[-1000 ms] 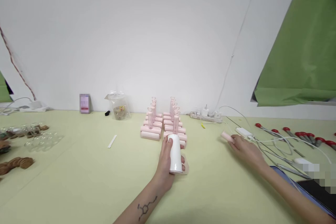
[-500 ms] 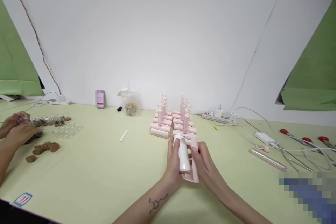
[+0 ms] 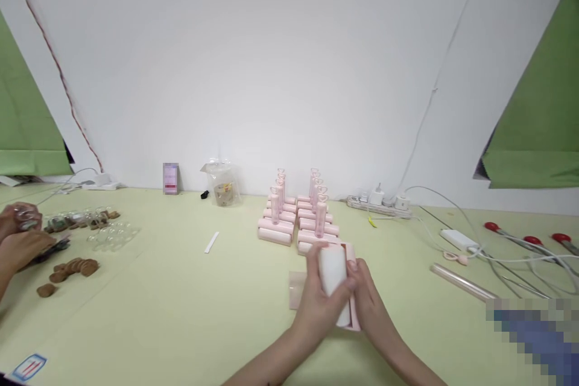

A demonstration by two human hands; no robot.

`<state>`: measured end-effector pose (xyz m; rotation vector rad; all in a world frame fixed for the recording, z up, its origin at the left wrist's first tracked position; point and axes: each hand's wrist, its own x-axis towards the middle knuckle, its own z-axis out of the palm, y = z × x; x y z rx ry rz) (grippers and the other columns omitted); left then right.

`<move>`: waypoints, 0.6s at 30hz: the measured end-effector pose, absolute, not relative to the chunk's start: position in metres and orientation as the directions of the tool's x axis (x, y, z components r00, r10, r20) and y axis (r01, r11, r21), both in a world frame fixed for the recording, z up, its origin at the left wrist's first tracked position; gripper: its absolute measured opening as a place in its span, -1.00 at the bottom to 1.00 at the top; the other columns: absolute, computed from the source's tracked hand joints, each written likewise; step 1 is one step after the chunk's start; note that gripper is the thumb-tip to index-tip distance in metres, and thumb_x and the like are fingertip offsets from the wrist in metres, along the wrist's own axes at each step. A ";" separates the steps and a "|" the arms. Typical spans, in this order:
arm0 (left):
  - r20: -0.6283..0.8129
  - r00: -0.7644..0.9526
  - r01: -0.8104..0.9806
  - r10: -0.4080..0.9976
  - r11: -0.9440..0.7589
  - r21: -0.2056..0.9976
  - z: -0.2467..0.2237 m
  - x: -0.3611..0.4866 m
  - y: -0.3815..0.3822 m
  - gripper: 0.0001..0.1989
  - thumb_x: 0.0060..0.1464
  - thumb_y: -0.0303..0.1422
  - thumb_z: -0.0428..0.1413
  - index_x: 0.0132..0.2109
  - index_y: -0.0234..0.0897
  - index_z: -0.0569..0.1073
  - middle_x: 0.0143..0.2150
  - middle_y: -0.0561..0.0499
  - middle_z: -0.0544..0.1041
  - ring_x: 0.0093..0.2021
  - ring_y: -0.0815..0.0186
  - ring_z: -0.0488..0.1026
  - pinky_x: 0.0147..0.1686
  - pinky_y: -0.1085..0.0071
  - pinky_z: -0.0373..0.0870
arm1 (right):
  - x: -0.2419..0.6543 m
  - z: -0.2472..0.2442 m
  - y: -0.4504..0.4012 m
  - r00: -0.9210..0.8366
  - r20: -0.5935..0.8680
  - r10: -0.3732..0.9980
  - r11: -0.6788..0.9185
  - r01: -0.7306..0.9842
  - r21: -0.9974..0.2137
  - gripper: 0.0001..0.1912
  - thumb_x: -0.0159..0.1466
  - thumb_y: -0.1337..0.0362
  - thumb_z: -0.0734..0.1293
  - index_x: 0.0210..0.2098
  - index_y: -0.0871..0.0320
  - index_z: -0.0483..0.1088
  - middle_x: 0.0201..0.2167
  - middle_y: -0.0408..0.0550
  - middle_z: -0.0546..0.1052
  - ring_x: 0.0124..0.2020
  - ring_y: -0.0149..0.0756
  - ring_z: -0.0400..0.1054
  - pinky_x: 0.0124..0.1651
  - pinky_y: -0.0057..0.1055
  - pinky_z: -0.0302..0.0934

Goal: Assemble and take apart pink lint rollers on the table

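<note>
A white roll (image 3: 333, 268) lies along a pink holder (image 3: 354, 313), both held up over the front of the table. My left hand (image 3: 314, 292) is wrapped round the roll, its thumb across the lower part. The holder's right side is gripped by my right hand (image 3: 368, 292). A flat pale pink piece (image 3: 296, 289) sits just left of my left wrist, partly covered. Beyond my hands stand two rows of pink lint rollers (image 3: 275, 231) with clear upright handles.
At the left, another person's hands (image 3: 29, 244) work by clear plastic pieces (image 3: 113, 236) and brown discs (image 3: 75, 266). A power strip (image 3: 380, 208), cables, a clear tube (image 3: 464, 282) and red-handled tools (image 3: 492, 227) are at the right. A white strip (image 3: 211, 242) lies left of centre.
The roll and holder have moved right and turned, the roll now sitting against the holder. My left hand has shifted across the roll. The flat pink piece has come into view.
</note>
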<state>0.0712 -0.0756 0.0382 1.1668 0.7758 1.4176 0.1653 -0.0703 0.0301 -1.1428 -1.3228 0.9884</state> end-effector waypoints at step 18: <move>0.183 0.117 -0.314 0.976 -0.138 0.939 0.038 0.069 -0.075 -0.41 -0.04 -0.22 0.10 0.08 -0.14 -0.01 -0.22 -0.01 0.42 -0.27 0.31 0.40 -0.26 0.42 0.33 | 0.160 0.034 -0.081 0.092 0.360 0.928 0.336 0.205 -0.919 -0.69 0.21 -0.05 0.01 -0.34 0.06 0.10 -0.42 -0.11 0.33 -0.41 -0.25 0.27 -0.40 -0.35 0.17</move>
